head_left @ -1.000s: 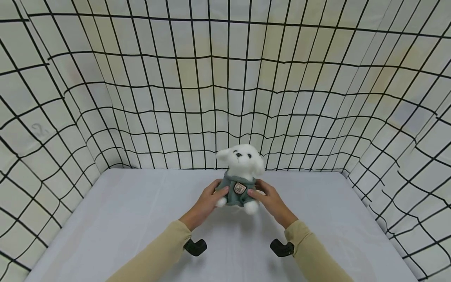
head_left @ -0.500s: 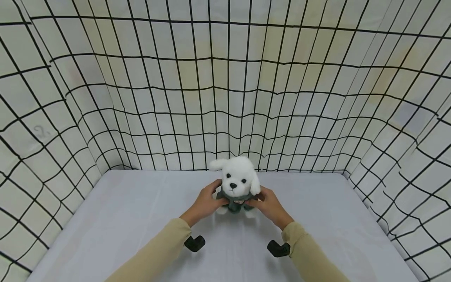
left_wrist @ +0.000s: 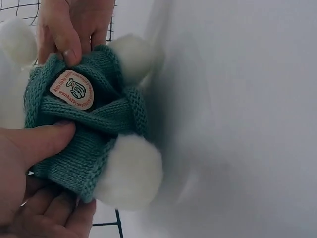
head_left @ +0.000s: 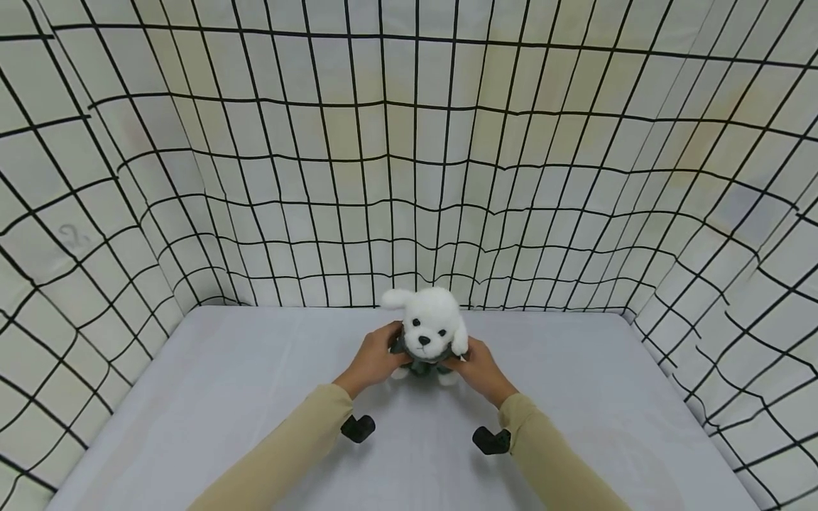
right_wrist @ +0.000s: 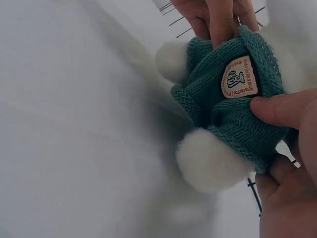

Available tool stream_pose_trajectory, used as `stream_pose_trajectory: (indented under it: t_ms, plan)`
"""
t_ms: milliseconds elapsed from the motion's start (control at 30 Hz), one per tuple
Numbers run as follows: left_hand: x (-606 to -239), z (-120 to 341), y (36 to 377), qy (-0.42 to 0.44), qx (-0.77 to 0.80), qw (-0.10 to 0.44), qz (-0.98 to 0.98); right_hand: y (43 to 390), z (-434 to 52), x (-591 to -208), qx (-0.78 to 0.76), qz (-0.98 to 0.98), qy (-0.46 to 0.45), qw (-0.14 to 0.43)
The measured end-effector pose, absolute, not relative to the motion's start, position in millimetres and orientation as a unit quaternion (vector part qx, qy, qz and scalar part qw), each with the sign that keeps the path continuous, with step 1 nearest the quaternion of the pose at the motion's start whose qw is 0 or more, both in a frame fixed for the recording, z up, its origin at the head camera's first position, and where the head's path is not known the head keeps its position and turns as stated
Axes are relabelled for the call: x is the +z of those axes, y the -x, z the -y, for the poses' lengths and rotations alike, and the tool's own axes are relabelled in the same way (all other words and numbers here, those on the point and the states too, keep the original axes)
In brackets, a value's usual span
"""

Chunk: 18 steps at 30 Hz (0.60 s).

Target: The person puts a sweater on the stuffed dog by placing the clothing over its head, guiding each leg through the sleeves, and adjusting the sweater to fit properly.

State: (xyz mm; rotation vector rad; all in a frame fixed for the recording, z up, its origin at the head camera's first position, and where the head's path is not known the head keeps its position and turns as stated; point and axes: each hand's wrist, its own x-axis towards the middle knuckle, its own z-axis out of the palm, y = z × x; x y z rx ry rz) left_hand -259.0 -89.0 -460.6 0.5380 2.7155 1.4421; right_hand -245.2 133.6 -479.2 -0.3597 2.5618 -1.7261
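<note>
A white plush dog [head_left: 427, 328] in a teal knitted outfit [left_wrist: 84, 134] sits upright near the back middle of the pale table [head_left: 224, 397], its head tipped forward. My left hand [head_left: 373, 360] grips its left side, thumb pressed on the knit [left_wrist: 39, 144]. My right hand [head_left: 478, 369] grips the other side, thumb on the knit beside the round badge [right_wrist: 240, 78]. The white feet [right_wrist: 210, 161] stick out below the outfit, just above the table.
White sheeting with a black grid [head_left: 409, 177] walls the table on the back and both sides. Black wrist camera mounts [head_left: 358, 428] hang under both beige sleeves [head_left: 287, 454]. Bare table surface lies left, right and in front of the toy.
The plush dog's head has tipped forward and down toward me, hiding most of the outfit. Both hands have stayed on its sides and drawn slightly closer together.
</note>
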Motion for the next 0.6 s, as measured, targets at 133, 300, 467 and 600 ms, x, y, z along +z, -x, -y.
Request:
stream_pose_trajectory:
  t_ms: [133,300,467,600]
  plan:
    - [-464.0,94.7,260.4,-0.160,0.435,0.020,-0.886,247.7,-129.3,-485.1,-0.517,-0.845,0.138,0.007]
    - [-464.3,93.5,257.7,-0.167,0.427,0.041,-0.888,241.1,-134.7,-481.7,-0.478,-0.868,0.133,-0.016]
    - [-462.9,88.1,253.1,-0.177,0.423,0.057,-0.887,232.6,-147.0,-478.1,-0.444,-0.887,0.120,-0.037]
    - [-460.7,87.1,246.7,-0.185,0.407,0.052,-0.893,226.7,-153.1,-475.0,-0.425,-0.894,0.130,-0.052]
